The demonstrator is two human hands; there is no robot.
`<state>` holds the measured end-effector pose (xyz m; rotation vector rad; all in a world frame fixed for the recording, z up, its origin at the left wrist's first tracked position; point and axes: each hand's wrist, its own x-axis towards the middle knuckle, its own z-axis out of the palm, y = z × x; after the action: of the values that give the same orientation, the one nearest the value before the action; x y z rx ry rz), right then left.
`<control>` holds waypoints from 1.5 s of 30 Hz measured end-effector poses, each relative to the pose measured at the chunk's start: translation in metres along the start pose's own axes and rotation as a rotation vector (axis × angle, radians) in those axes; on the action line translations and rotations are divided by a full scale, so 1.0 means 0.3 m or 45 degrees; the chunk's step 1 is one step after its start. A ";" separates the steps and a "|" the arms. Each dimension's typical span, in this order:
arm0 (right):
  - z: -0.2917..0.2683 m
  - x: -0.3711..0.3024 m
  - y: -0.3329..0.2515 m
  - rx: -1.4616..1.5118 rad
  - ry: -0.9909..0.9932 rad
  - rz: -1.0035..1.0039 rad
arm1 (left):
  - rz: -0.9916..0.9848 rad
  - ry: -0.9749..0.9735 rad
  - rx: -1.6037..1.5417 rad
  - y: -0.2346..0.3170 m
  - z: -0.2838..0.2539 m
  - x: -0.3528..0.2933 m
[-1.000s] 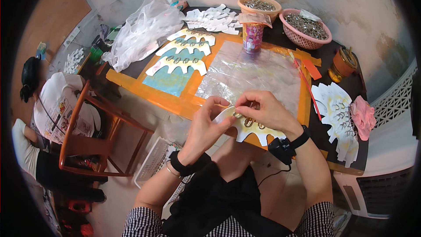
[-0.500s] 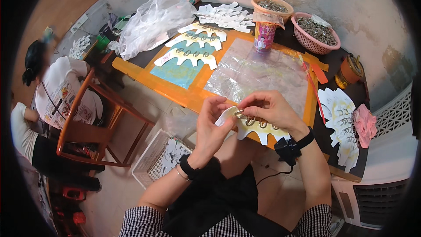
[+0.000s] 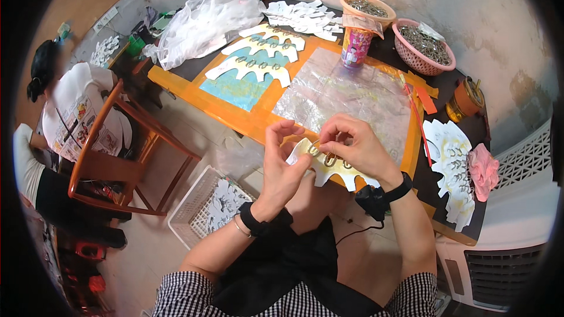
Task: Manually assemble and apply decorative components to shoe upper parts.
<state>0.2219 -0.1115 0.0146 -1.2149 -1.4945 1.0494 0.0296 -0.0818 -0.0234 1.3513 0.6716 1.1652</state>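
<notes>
A scalloped white piece (image 3: 338,175), smeared with yellow and bearing several oval metal rings, is held in the air over the table's front edge. My left hand (image 3: 281,167) grips its left end, thumb in front, the upper fingers raised and curled. At its upper edge the thumb and fingers of my right hand (image 3: 354,145) are pinched together, right beside a metal ring (image 3: 314,149). Exactly what lies between those fingertips is hidden. Similar pieces with rings (image 3: 249,69) lie on a blue sheet (image 3: 238,95) at the left of the table.
A plastic bag (image 3: 205,23) and white cut pieces (image 3: 305,19) lie at the back. Two baskets of metal rings (image 3: 424,66) and a purple cup (image 3: 354,53) stand at back right, near an amber jar (image 3: 466,101). Ringed pieces (image 3: 449,170) lie right. A chair (image 3: 111,182) stands left, by a seated person.
My right fingertips have shifted slightly along the piece's upper edge, and the ring at its left end now shows more plainly. The view has shifted a little.
</notes>
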 end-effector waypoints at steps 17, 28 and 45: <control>0.026 0.004 0.024 -0.496 0.123 -0.267 | 0.060 -0.219 0.341 0.000 -0.047 0.021; 0.008 0.033 0.029 -0.809 0.049 -0.359 | 0.411 -0.847 0.764 0.054 -0.131 0.224; 0.024 0.034 0.038 -0.952 0.058 -0.652 | 0.415 -0.739 0.730 -0.017 -0.136 0.202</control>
<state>0.2163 -0.1000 0.0032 -1.2098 -2.0981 0.1039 0.0141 -0.0102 -0.0203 2.2339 0.3715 0.7719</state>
